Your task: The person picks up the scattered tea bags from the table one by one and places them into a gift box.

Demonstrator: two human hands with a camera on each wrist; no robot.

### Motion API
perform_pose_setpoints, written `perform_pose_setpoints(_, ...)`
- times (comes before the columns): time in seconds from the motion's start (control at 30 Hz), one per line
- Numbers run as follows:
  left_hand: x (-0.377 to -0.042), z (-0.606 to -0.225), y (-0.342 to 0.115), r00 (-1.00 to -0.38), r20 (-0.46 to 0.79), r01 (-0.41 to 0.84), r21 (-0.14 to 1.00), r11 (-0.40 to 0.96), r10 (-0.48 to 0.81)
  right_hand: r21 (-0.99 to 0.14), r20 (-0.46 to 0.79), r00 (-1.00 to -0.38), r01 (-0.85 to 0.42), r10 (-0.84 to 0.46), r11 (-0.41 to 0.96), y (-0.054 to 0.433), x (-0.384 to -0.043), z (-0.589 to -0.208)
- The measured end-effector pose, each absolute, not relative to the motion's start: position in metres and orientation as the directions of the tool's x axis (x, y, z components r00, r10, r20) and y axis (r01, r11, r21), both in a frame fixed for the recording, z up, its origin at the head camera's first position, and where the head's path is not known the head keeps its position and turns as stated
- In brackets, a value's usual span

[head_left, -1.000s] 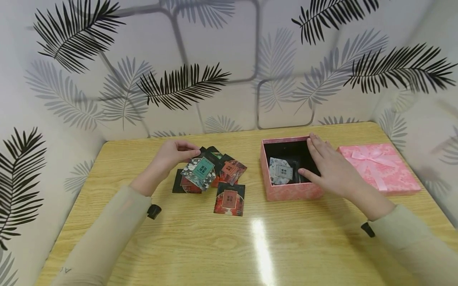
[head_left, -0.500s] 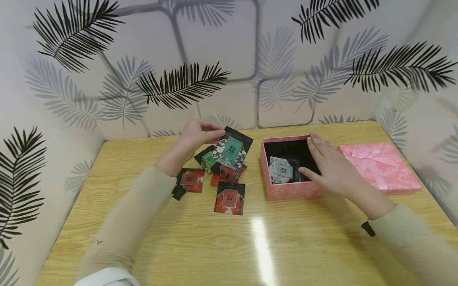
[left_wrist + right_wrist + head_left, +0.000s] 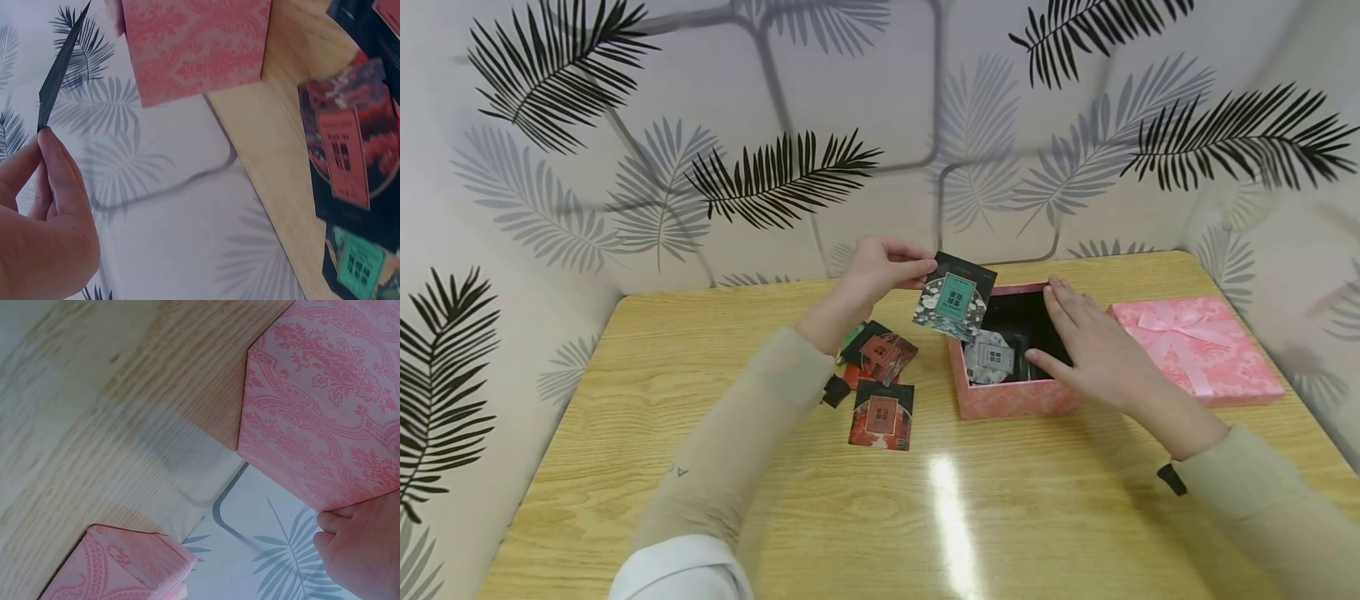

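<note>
My left hand (image 3: 872,283) pinches a green-labelled black tea sachet (image 3: 957,296) by its upper left corner, between thumb and fingers. The sachet is held up over the left rim of a pink box (image 3: 1018,402) with a black inside, and overlaps its left back corner in the head view. Seen from the left wrist, the sachet (image 3: 61,72) is nearly edge-on. A pale sachet (image 3: 992,357) lies in the box at the front left. With fingers straight, my right hand (image 3: 1093,354) rests on the box's right rim.
A loose pile of tea sachets (image 3: 883,354) with red and green labels lies left of the box, partly behind the left sleeve. One red sachet (image 3: 882,417) sits nearer the front. The pink lid (image 3: 1232,354) with its bow is right of the box. A patterned wall stands behind.
My left hand has lifted the green-labelled tea sachet off the pile and carried it rightward to the box. My right hand has stayed on the box rim.
</note>
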State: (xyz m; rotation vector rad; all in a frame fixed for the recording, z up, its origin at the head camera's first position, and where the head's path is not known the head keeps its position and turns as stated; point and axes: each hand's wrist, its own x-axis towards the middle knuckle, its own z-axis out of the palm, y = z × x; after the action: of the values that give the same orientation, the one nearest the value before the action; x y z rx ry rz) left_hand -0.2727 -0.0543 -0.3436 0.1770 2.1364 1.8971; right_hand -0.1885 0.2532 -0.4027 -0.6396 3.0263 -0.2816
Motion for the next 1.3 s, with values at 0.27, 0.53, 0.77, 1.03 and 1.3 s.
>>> perform_pose_setpoints(0.27,-0.272,-0.352,-0.023,-0.942,-0.137,-0.099,0.986,0.136,0.307,-0.184,0.006,-0.915,-0.398,-0.404,0.899,0.254,-0.189,-0.402)
perform_pose_setpoints(0.53,-0.266,-0.363,-0.003,-0.917,-0.113,0.006,0.955,0.296,0.383,-0.187,0.004,-0.915,-0.396,-0.403,0.899,0.254,-0.189,-0.402)
perform_pose_setpoints(0.77,-0.263,-0.371,0.008,-0.887,-0.061,0.156,0.894,0.421,0.459,-0.189,0.008,-0.914,-0.399,-0.405,0.897,0.254,-0.19,-0.402)
perform_pose_setpoints(1.03,-0.261,-0.376,0.016,-0.866,-0.018,0.325,0.741,0.588,0.5,-0.186,0.006,-0.915,-0.398,-0.404,0.898,0.254,-0.19,-0.403)
perform_pose_setpoints(1.3,-0.257,-0.376,0.02,-0.841,0.013,0.432,0.618,0.657,0.541,-0.195,-0.003,-0.917,-0.39,-0.399,0.9,0.253,-0.189,-0.402)
